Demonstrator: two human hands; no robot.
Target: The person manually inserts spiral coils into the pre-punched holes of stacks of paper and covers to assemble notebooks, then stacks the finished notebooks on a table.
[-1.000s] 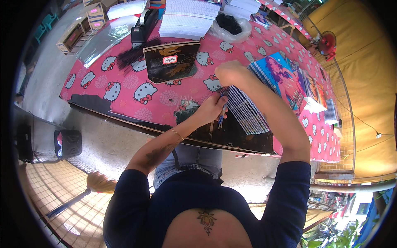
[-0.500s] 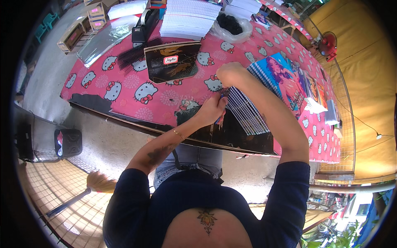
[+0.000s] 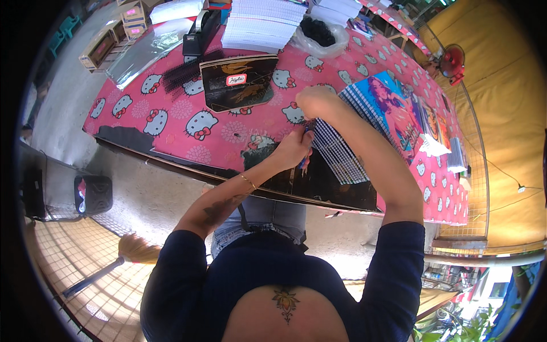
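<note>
— Where are the hands?

— Both at the near end of a fanned stack of notebooks (image 3: 336,151) lying on the worktop (image 3: 171,122), close to its front edge. The left hand (image 3: 293,149) is curled, fingertips pinched at the lower corner of the stack. The right hand (image 3: 313,101) sits clenched over the upper corner, pressing down.

— Why that grip?

— My guess: the right hand pins the stack so the fan doesn't slide, while the left works at the edges — the notebooks overlap like steps, so each edge is easy to reach. Whether the left holds some small tool I cannot tell; there is a bit of colour under the fingers, too small to read.

— And around them?

— A blue picture cover (image 3: 393,108) lies just past the stack, on the right, with more covers (image 3: 433,122) beyond it. A dark cover (image 3: 239,88) with a small label rests in the middle of the pink cloth. Farther back stand white paper stacks (image 3: 259,25) and a clear bag (image 3: 322,37) of dark bits, well apart from the hands. A broom (image 3: 122,256) lies on the floor at the person's left.
</note>
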